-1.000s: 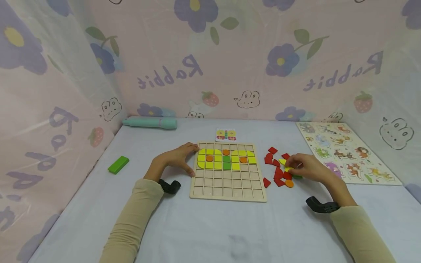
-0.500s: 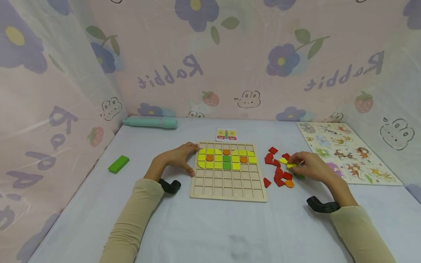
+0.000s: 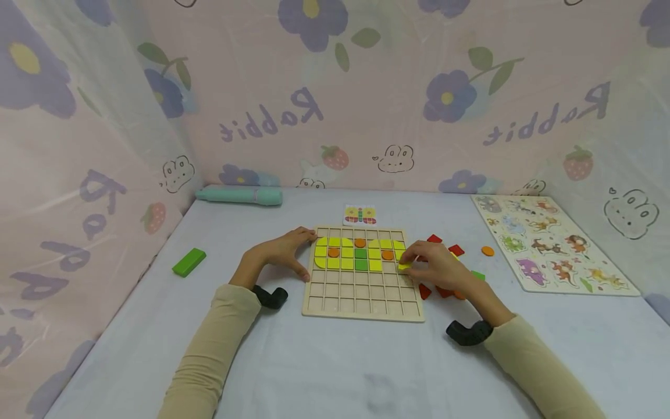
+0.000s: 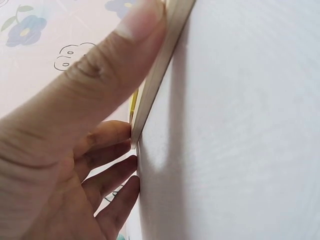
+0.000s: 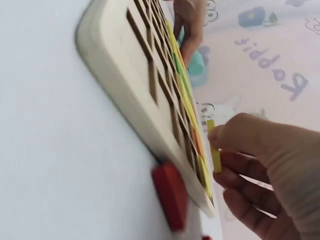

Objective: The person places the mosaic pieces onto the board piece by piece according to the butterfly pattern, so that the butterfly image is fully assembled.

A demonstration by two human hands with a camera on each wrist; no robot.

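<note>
A: Where do we find the yellow piece [image 5: 215, 150]?

B: We see it just above the right side of the wooden grid board [image 3: 346, 291], pinched between the thumb and fingers of the right hand [image 3: 437, 265]. The fingers cover much of it, so we cannot be sure of its shape.

A: And the left hand [image 3: 280, 249]?

B: We see its thumb and fingers spread apart, touching the board's left edge.

A: What do we have on the grid?

B: We have yellow tiles [image 3: 346, 263], orange discs [image 3: 333, 252] and two green squares [image 3: 360, 263] in the upper rows.

A: And around it?

B: We spot a picture card [image 3: 360, 215] just beyond the far edge, red pieces [image 3: 434, 238] near the right edge, an animal puzzle [image 3: 552, 245] farther right, a green block [image 3: 189, 262] well to the left and a teal tube [image 3: 239, 195] at the back.
</note>
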